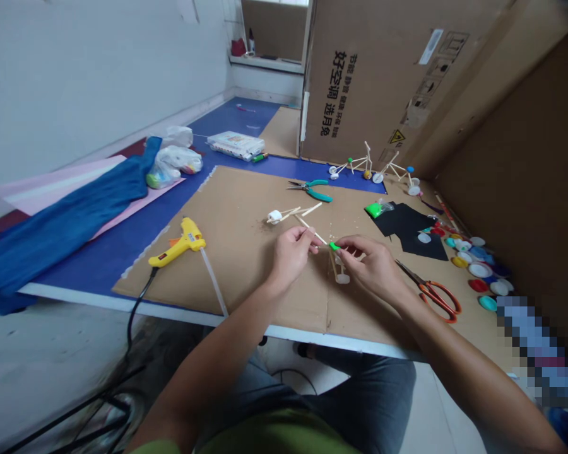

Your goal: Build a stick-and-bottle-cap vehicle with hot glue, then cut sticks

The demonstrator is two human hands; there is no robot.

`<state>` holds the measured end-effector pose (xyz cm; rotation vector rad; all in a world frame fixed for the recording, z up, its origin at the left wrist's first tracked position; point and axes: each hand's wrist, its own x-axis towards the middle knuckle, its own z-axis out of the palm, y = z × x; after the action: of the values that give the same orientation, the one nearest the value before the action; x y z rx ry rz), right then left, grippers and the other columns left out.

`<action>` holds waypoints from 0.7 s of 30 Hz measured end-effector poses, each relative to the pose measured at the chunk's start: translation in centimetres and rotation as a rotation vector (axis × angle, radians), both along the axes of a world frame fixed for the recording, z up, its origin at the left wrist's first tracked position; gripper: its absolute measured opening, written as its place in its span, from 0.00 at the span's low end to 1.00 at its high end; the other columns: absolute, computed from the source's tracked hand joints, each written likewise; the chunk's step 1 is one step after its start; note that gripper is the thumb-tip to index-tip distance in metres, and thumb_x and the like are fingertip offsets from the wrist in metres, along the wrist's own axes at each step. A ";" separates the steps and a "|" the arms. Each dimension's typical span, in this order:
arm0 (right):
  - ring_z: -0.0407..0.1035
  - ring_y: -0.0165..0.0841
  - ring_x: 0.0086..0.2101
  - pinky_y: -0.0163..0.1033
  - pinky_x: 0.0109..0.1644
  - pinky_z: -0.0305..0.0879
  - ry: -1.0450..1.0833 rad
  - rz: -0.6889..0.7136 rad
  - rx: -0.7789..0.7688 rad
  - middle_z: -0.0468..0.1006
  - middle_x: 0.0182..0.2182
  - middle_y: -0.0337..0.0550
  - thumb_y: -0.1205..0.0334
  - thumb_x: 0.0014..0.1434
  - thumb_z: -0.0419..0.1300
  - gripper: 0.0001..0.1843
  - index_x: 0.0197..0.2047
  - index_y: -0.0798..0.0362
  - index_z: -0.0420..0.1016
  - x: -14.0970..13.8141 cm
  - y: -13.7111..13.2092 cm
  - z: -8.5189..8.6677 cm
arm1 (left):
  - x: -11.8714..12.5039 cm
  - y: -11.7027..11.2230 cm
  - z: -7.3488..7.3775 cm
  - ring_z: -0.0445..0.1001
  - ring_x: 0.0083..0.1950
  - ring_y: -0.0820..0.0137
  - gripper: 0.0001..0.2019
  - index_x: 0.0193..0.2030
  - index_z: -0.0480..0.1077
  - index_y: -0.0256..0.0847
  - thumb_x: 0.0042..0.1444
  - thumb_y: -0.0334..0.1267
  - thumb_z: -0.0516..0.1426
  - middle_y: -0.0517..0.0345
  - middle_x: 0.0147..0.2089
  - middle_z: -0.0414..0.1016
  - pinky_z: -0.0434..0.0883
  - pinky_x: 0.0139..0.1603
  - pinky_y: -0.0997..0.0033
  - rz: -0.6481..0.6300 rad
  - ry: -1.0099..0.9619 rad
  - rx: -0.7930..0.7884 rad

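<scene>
My left hand is closed in a pinch on a thin wooden stick that runs up and left from my fingers. My right hand is closed on a small stick frame with a white bottle-cap wheel at its foot and a green lump at the joint. The two hands meet at that green joint, just above a cardboard sheet. Another stick piece with a white cap lies beyond my left hand.
A yellow glue gun with a glue stick lies left. Teal pliers sit further back, orange scissors at right. Coloured bottle caps, black paper, two finished stick bicycles, a big carton, blue cloth.
</scene>
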<state>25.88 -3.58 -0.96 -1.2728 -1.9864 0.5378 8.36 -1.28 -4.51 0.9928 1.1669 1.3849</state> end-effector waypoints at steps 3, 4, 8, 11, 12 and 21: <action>0.73 0.34 0.32 0.39 0.38 0.68 0.000 0.014 -0.005 0.83 0.35 0.45 0.59 0.62 0.60 0.09 0.41 0.51 0.81 0.0 0.0 0.0 | 0.0 0.0 -0.2 0.72 0.25 0.75 0.12 0.27 0.73 0.38 0.60 0.41 0.57 0.54 0.28 0.78 0.64 0.28 0.75 0.002 0.005 0.008; 0.73 0.34 0.32 0.39 0.38 0.68 0.001 0.016 -0.004 0.83 0.36 0.44 0.60 0.62 0.60 0.09 0.41 0.51 0.81 0.0 0.0 0.0 | 0.0 0.1 -0.3 0.72 0.25 0.75 0.12 0.28 0.73 0.38 0.60 0.41 0.58 0.55 0.28 0.78 0.64 0.28 0.75 0.003 0.006 0.009; 0.74 0.35 0.34 0.40 0.39 0.69 0.001 0.026 -0.005 0.83 0.37 0.45 0.60 0.62 0.60 0.09 0.42 0.51 0.81 0.0 0.0 0.1 | -0.1 0.3 -0.7 0.73 0.25 0.74 0.12 0.28 0.73 0.38 0.60 0.42 0.58 0.55 0.28 0.78 0.64 0.28 0.75 0.004 0.015 0.013; 0.74 0.35 0.34 0.40 0.39 0.69 -0.016 0.028 -0.021 0.83 0.38 0.45 0.59 0.63 0.60 0.10 0.44 0.50 0.80 0.2 -0.1 0.1 | -0.2 0.5 -0.9 0.73 0.25 0.74 0.12 0.28 0.73 0.38 0.60 0.42 0.58 0.54 0.28 0.79 0.64 0.28 0.75 0.018 0.032 0.013; 0.74 0.35 0.34 0.40 0.40 0.69 -0.024 0.020 -0.014 0.82 0.39 0.45 0.59 0.62 0.60 0.11 0.46 0.50 0.79 0.2 -0.2 0.1 | -0.2 0.5 -0.9 0.72 0.25 0.75 0.12 0.28 0.73 0.38 0.60 0.42 0.58 0.54 0.29 0.79 0.64 0.28 0.75 0.022 0.037 0.012; 0.74 0.39 0.43 0.43 0.46 0.69 -0.163 0.105 0.255 0.80 0.42 0.48 0.64 0.65 0.59 0.06 0.43 0.50 0.77 0.2 -0.2 -0.2 | -0.1 0.4 -0.5 0.72 0.25 0.75 0.12 0.27 0.73 0.38 0.59 0.42 0.58 0.55 0.29 0.79 0.66 0.29 0.75 0.023 0.031 -0.001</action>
<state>26.11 -3.74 -1.12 -1.0883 -2.1859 0.2244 8.27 -0.93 -5.00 1.0070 1.2050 1.3911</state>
